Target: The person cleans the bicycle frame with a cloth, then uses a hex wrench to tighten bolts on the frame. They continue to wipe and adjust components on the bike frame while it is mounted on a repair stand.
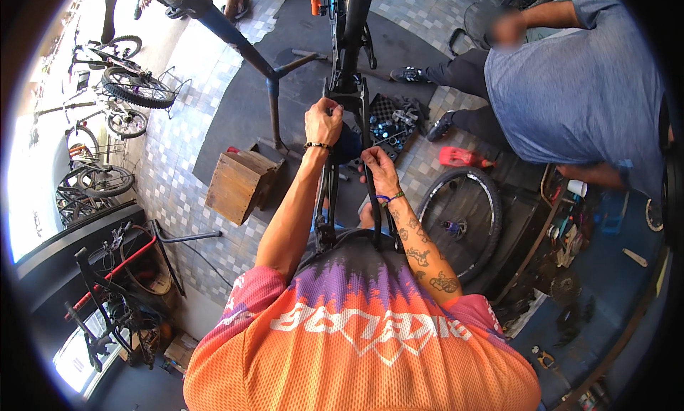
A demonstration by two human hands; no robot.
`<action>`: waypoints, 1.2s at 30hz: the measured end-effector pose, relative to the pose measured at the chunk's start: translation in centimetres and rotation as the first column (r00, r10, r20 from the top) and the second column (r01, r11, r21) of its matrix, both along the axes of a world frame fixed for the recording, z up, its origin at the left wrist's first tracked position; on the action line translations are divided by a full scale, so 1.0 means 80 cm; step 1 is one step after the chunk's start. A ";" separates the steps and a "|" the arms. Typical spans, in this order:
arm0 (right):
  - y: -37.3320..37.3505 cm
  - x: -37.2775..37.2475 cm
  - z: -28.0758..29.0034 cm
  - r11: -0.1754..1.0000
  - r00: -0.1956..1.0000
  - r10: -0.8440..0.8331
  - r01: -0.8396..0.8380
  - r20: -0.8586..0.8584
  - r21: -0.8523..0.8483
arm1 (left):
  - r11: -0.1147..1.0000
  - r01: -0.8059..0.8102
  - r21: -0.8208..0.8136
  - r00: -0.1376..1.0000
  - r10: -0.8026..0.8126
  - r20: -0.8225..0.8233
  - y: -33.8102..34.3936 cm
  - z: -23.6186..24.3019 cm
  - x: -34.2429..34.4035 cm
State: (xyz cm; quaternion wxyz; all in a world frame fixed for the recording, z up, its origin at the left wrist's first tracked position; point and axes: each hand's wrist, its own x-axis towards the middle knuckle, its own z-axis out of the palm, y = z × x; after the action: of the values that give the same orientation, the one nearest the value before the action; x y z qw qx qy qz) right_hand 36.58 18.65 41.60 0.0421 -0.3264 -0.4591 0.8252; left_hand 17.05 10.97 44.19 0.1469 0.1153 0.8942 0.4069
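A black bicycle frame runs lengthwise ahead of me, its two rear arms reaching back toward my body. My left hand is closed, knuckles up, against the left side of the frame near where the rear arms join. Between the arms, beside that hand, is a dark blue bundle that looks like cloth. My right hand is lower, at the outer side of the right rear arm, with its fingers curled in against it. What either hand pinches is hidden.
A repair stand rises left of the frame, beside a wooden box. Rightward are a tray of small parts, a red bottle, a bicycle wheel and a tool-strewn bench. A person sits at right; bicycles stand left.
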 end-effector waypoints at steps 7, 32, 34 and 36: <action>-0.007 0.000 0.030 0.999 0.993 -0.034 0.034 -0.117 -0.002 | 0.996 0.018 0.086 0.997 -0.011 -0.077 0.015 0.027 0.006; 0.002 -0.009 0.097 0.987 0.985 -0.056 0.029 -0.165 -0.159 | 0.926 -0.177 0.332 0.942 0.257 -0.215 0.038 0.079 -0.046; 0.003 -0.009 0.101 0.980 0.981 -0.071 0.035 -0.179 -0.195 | 0.926 -0.170 0.338 0.932 0.262 -0.250 0.038 0.075 -0.047; 0.003 -0.011 0.102 0.977 0.983 -0.080 0.044 -0.165 -0.210 | 0.908 -0.183 0.377 0.930 0.284 -0.234 0.041 0.072 -0.048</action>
State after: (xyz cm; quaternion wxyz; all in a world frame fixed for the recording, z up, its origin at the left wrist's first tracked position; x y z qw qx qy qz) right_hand 35.74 18.85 49.77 0.0737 -0.2706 -0.3554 0.8917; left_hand 13.20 14.25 49.95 -0.0558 0.0877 0.8267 0.5529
